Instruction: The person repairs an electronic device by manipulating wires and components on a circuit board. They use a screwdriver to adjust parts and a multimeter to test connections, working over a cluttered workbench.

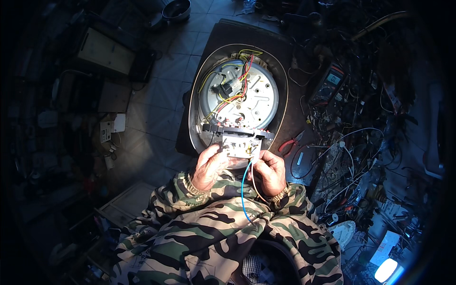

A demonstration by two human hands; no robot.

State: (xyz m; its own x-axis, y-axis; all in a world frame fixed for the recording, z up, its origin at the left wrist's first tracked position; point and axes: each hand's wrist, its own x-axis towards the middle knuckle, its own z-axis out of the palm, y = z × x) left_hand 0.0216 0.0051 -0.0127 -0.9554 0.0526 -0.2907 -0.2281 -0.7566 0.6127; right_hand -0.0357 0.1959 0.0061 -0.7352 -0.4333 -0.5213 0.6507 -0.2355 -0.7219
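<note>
A pale circuit board [240,147] with small parts on it is brightly lit in front of me. My left hand [209,167] grips its left edge with bent fingers. At its lower right corner, my right hand [269,173] pinches near where a blue wire [243,190] and a brownish wire [256,186] meet the board; the fingertips are partly hidden. Just beyond lies an open appliance housing [194,116] with a dark oval rim. Inside it is a round metal base [259,102] with red and yellow wires [244,76]. A black plastic strip [228,129] crosses its near end.
The housing rests on a dark tabletop [218,35]. To the right lie red-handled pliers [288,147], a multimeter [330,83] with a lit screen, and tangled cables. A bright lamp [387,270] glows at the lower right. Tiled floor [156,109] shows on the left.
</note>
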